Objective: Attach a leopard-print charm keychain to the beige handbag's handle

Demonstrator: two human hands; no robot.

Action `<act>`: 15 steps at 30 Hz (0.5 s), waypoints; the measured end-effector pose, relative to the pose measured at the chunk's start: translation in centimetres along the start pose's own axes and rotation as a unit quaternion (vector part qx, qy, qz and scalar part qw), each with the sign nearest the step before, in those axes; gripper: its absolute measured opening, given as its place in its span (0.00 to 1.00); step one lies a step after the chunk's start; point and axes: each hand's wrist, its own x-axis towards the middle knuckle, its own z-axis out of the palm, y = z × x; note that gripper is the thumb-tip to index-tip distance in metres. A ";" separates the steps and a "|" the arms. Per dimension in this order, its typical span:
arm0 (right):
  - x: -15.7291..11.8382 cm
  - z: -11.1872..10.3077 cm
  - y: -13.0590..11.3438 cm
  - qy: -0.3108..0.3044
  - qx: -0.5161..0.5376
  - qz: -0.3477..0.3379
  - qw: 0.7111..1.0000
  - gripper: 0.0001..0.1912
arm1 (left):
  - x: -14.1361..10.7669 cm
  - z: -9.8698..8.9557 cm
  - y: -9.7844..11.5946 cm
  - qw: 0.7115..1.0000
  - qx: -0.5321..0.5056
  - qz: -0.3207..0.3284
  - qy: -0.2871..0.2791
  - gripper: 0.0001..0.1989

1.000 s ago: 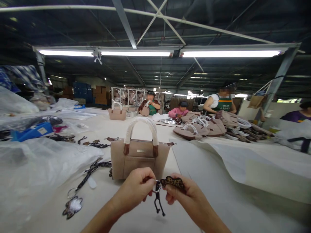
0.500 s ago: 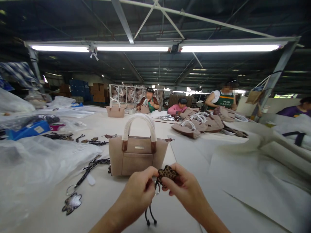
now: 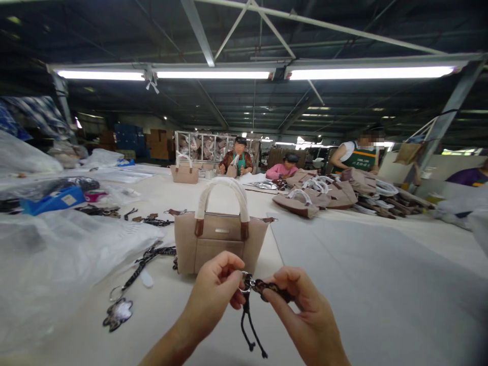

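A large factory floor or handbag workshop. Bare steel roof trusses (image 3: 244, 30) and long strip lights (image 3: 213, 74) run overhead. A long pale work table (image 3: 343, 264) stretches away, with a beige handbag (image 3: 221, 239) standing upright on it and a pile of similar bags (image 3: 324, 195) further down. Several workers (image 3: 238, 160) sit or stand along the far end. Stacked cartons (image 3: 156, 147) and a wire cage (image 3: 206, 147), seemingly full of bagged goods, stand behind them.
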 end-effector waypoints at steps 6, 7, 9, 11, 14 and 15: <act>-1.5 1.0 0.3 0.022 -0.048 -0.166 0.985 0.06 | -1.1 0.6 -0.6 0.993 0.018 0.109 0.041 0.09; -1.7 1.3 0.2 0.036 -0.047 -0.159 0.986 0.06 | -1.3 0.7 -0.8 0.987 0.040 0.148 0.049 0.08; -1.8 1.5 0.1 0.042 -0.049 -0.134 0.989 0.08 | -1.3 0.7 -1.3 0.976 0.073 0.199 0.045 0.09; -1.7 1.3 0.0 0.021 -0.047 -0.124 0.991 0.09 | -1.1 0.5 -1.6 0.988 0.046 0.144 0.012 0.08; -1.0 0.4 -0.1 -0.065 -0.017 -0.069 0.995 0.06 | -0.7 -0.1 -1.5 0.998 0.017 -0.011 -0.061 0.10; -0.6 0.0 -0.3 -0.095 0.008 -0.012 0.995 0.04 | -0.7 -0.3 -1.2 0.996 0.046 -0.018 -0.079 0.09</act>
